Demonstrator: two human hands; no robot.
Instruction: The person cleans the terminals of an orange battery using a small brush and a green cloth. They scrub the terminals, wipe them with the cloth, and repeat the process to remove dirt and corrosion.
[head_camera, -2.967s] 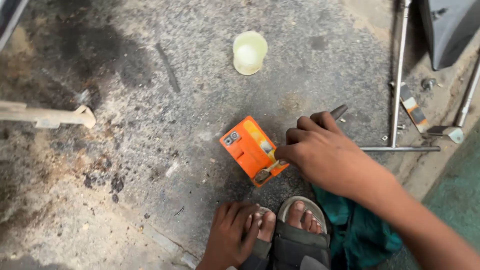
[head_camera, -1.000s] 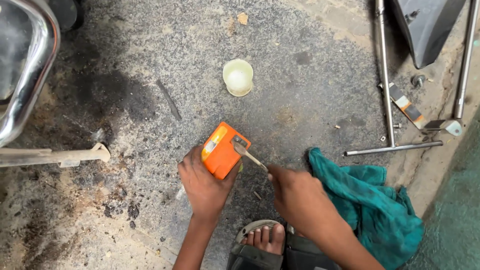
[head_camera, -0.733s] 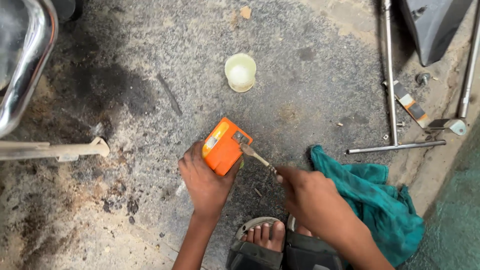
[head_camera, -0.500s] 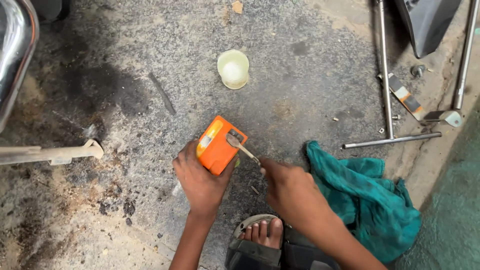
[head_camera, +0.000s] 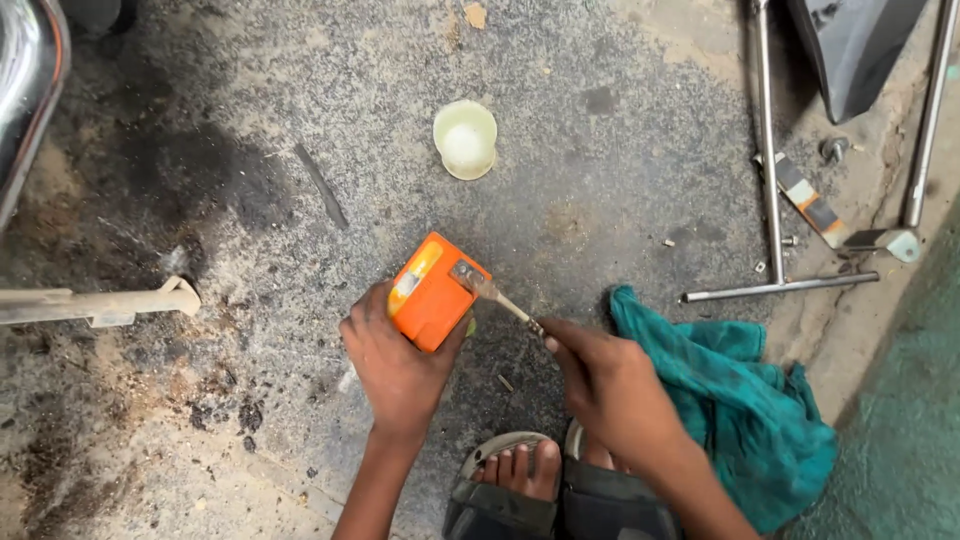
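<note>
Two hands working over stained concrete floor (head_camera: 620, 160). Left hand (head_camera: 395, 365) gripping orange box-shaped plastic part (head_camera: 432, 295) from near side, tilting it up off floor. Right hand (head_camera: 610, 385) pinching thin metal tool (head_camera: 500, 298), tip touching part's right face. Part looking rigid, light, smooth-sided; likely best gripped across flat sides. Teal cloth (head_camera: 740, 400) lying right; pale round plastic cup (head_camera: 465, 138) sitting far, well apart.

Both forearms are bare, with no sleeves, and neither the left hand (head_camera: 395, 365) nor the right hand (head_camera: 610, 385) wears a glove. At the bottom centre of the frame, a bare-toed foot wears a dark grey sandal (head_camera: 520, 495) with a wide strap and a light sole.
</note>
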